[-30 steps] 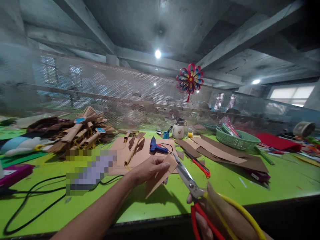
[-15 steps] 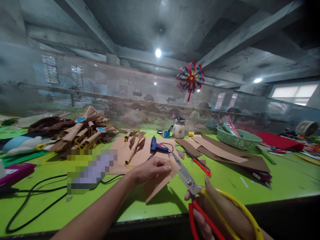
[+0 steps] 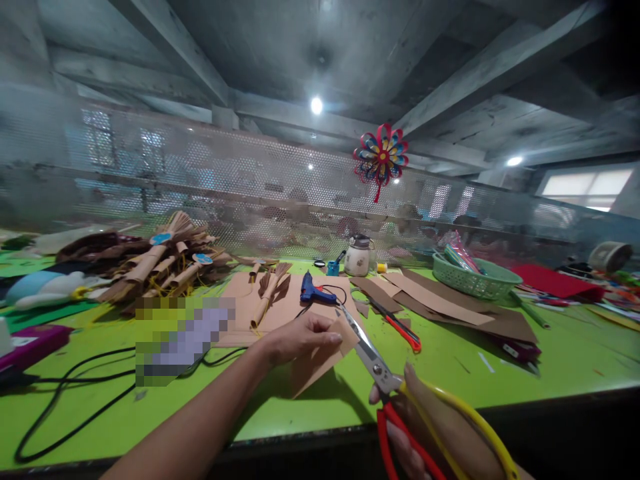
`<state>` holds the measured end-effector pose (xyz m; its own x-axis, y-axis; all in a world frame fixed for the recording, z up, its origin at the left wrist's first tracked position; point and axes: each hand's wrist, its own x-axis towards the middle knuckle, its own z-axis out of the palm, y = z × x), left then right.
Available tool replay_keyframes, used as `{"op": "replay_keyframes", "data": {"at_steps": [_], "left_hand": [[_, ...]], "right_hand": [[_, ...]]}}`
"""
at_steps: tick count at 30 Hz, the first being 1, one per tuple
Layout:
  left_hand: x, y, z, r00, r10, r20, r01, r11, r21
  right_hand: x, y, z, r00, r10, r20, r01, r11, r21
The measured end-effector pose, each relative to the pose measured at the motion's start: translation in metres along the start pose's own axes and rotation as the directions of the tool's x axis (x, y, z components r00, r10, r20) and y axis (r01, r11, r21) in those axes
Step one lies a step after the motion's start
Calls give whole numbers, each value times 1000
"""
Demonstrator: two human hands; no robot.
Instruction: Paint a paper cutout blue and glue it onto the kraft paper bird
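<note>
Between thumb and fingers, my left hand point(image 3: 305, 339) pinches a folded piece of brown paper point(image 3: 320, 368) above the table's front part. My right hand point(image 3: 425, 413) is wrapped round the handles of a pair of scissors point(image 3: 383, 373), one loop red and the other yellow. The metal blades point up and away to the left, lying along the right edge of the paper. Whether they are cutting into it I cannot tell. Just beyond the paper lies a blue glue gun point(image 3: 319, 291), with a red-handled cutter point(image 3: 403, 333) to the right.
Rolled brown paper bundles point(image 3: 170, 260) are heaped at the left, near black cables point(image 3: 70, 380). Flat brown sheets point(image 3: 445, 300) lie on the right, below a green basket point(image 3: 477, 280). A white jar point(image 3: 357, 259) stands before a perforated screen point(image 3: 240, 193).
The scissors and my right hand have shifted slightly, and the blades look a little more closed together. My left hand stays nearly still, with the paper's lower corner slightly raised.
</note>
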<state>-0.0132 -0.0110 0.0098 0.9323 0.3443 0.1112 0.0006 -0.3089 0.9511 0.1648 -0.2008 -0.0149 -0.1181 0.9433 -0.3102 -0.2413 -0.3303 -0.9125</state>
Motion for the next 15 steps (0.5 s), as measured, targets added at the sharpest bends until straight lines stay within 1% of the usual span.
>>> {"op": "replay_keyframes", "data": {"at_steps": [5, 8, 15], "left_hand": [[1, 1, 1, 999, -34, -24, 34, 999, -23], [2, 1, 1, 999, -22, -39, 21, 1000, -14], [0, -3, -1, 999, 0, -33, 1, 1000, 17]], "right_hand": [[1, 1, 3, 999, -35, -27, 35, 999, -34], [-5, -1, 4, 999, -44, -20, 43, 997, -59], [-21, -6, 8, 998, -59, -14, 57, 991, -124]]}}
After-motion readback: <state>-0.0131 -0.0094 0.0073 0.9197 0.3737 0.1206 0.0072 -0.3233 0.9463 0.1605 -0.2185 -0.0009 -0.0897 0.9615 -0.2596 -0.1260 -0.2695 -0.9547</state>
